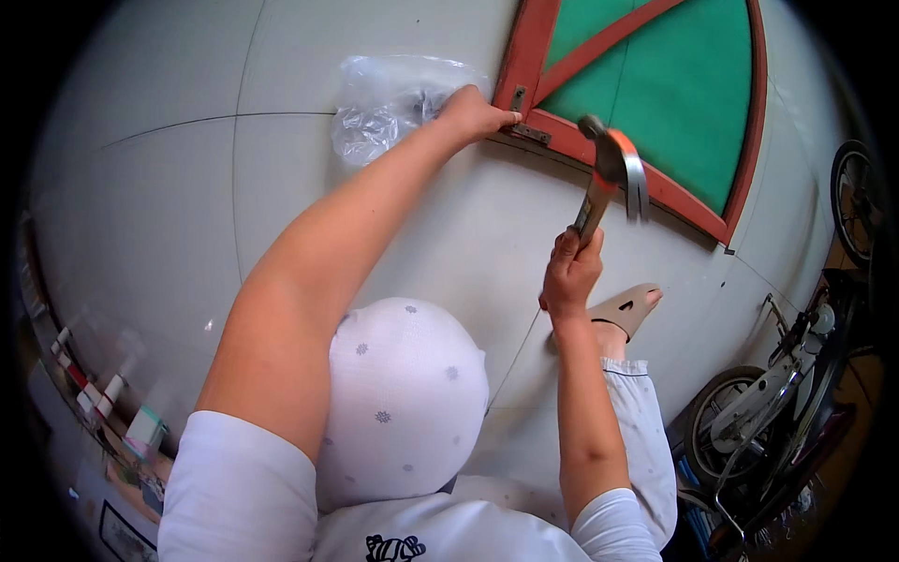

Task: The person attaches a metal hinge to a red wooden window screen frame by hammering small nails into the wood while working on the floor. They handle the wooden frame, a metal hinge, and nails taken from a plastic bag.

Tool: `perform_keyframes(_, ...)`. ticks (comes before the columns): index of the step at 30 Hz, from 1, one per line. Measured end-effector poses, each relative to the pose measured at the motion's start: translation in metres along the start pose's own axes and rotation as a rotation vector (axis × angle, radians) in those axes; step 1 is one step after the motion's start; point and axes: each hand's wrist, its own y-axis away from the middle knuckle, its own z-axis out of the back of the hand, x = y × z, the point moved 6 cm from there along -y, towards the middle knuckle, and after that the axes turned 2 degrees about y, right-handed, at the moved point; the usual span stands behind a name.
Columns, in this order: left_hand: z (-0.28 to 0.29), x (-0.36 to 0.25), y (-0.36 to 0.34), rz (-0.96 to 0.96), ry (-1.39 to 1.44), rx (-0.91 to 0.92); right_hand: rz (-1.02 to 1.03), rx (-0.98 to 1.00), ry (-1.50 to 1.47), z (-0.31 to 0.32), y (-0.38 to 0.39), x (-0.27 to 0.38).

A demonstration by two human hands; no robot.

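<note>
A claw hammer (pixel 609 173) is raised in my right hand (pixel 572 270), whose fingers wrap round its handle. Its head hangs in the air over the lower edge of a red-framed panel (pixel 581 140) with a green face, lying on the floor. My left hand (pixel 475 114) reaches to the panel's near left corner, its fingers closed and its thumb tip beside a metal corner bracket (pixel 532 134). What those fingers pinch, if anything, is hidden.
A crumpled clear plastic bag (pixel 393 105) lies left of my left hand on the pale tiled floor (pixel 169 159). My sandalled foot (pixel 629 309) rests below the panel. A bicycle (pixel 749 421) stands at right, with a wheel (pixel 852 201) above it. Assorted items (pixel 145 431) line the left edge.
</note>
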Motion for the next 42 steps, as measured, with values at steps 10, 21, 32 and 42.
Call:
perform_keyframes(10, 0.001, -0.019, 0.006, 0.014, -0.013, 0.004, 0.226, -0.183, 0.154, -0.001, 0.002, -0.025)
perform_keyframes(21, -0.013, -0.024, 0.019, -0.117, -0.281, -0.025, -0.166, 0.133, -0.035, 0.106, -0.04, -0.013)
perform_keyframes(32, -0.02, -0.031, 0.031, 0.056, -0.343, -0.077, -0.098, 0.147, 0.29, 0.237, 0.018, 0.026)
perform_keyframes(42, -0.012, -0.012, 0.021, -0.156, -0.231, 0.338, -0.199, 0.29, 0.09, 0.178, 0.008, -0.011)
